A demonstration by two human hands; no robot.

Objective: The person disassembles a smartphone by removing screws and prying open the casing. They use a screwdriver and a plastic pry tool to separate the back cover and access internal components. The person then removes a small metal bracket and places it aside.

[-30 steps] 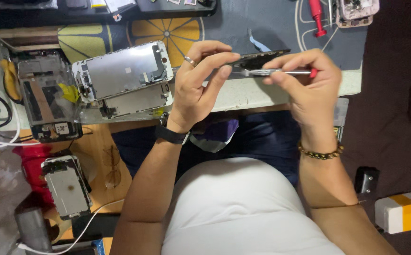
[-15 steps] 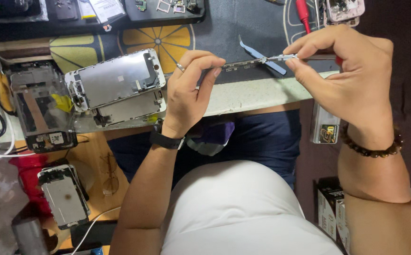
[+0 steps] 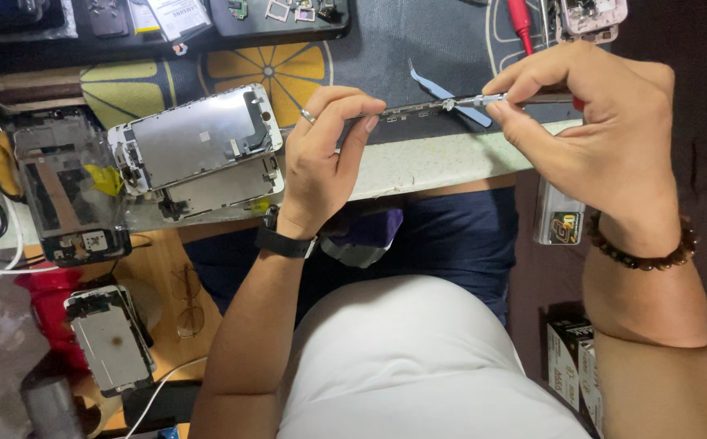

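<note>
Above the surface edge (image 3: pixel 418 167), left hand (image 3: pixel 321 162) is pinching a phone frame (image 3: pixel 406 110) edge-on; right hand (image 3: pixel 597 130) is gripping a screwdriver (image 3: pixel 483 101), tip touching the frame. Judged step: working a screw. Next move needs steady alignment. Detached screens (image 3: pixel 199 134) are lying nearby.

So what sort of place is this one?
Most likely a phone repair bench: opened phone screens lie on the worktop, and the left hand holds a thin phone part while the right hand applies a screwdriver.
</note>
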